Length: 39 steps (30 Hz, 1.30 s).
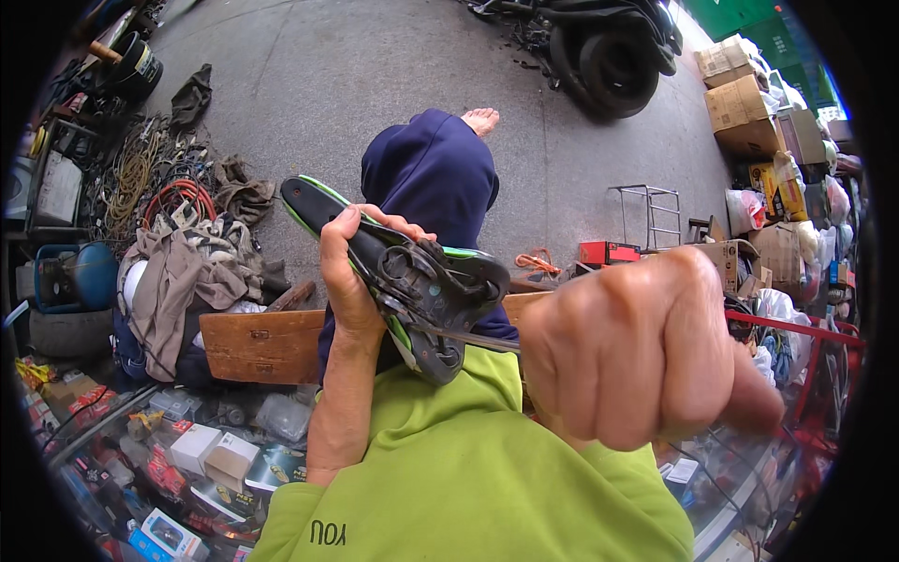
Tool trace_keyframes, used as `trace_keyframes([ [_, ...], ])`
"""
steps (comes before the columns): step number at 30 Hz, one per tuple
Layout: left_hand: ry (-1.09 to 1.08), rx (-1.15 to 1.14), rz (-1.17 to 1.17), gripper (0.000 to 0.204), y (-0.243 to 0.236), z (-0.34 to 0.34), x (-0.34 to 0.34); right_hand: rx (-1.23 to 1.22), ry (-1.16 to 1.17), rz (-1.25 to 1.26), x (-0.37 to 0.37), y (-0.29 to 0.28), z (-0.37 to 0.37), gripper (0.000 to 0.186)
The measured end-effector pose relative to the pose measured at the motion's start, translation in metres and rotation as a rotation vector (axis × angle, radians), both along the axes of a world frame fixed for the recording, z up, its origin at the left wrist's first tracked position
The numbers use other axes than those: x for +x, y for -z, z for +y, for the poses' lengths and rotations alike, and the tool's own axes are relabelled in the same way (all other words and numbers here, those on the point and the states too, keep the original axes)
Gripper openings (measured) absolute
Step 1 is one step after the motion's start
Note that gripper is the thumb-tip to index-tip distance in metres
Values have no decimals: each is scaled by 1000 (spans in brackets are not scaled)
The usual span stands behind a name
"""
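Tilted in front of my green shirt [487, 459] is a black plastic vehicle part [426, 281] with bright green edges and several rounded arms. My left hand [345, 267] is closed around its left side, thumb pointing up and fingers over the upper edge. On the right, close to the camera, my right hand [637, 351] makes a tight fist. From it a thin metal shaft [473, 339], apparently a screwdriver's, runs left to the part's lower arm. The fist hides its handle, and the exact spot where the tip meets the part is hard to make out.
A wooden bench [262, 345] lies under me, above a glass case of small boxes [229, 459]. Cloths [169, 281] and coiled cables [140, 173] pile up at left. A metal stool frame [649, 211], red box [609, 251], cartons [740, 108] and black tyres [618, 70] stand beyond.
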<state>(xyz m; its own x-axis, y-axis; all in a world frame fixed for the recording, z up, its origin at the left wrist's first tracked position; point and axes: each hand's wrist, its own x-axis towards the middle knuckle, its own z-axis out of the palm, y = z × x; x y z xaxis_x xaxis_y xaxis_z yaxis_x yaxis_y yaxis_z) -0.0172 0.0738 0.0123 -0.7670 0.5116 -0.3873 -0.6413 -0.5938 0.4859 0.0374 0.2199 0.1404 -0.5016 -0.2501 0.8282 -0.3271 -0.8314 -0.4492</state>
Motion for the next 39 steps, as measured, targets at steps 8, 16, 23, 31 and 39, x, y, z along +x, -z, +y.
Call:
trace_keyframes([
  [8,-7,42,8,30,2,-3,0,878,1653,-299,44,-27,-27,53],
  [16,5,14,25,34,3,-2,0,1133,1596,-2,66,-31,-1,37],
  [23,28,45,46,32,4,-3,-1,1253,1237,114,60,-45,24,28],
  [31,32,28,53,37,4,-2,0,1410,1080,87,64,-61,34,28],
  [39,40,-24,77,34,-3,-1,3,1961,1282,337,80,-92,-7,39],
])
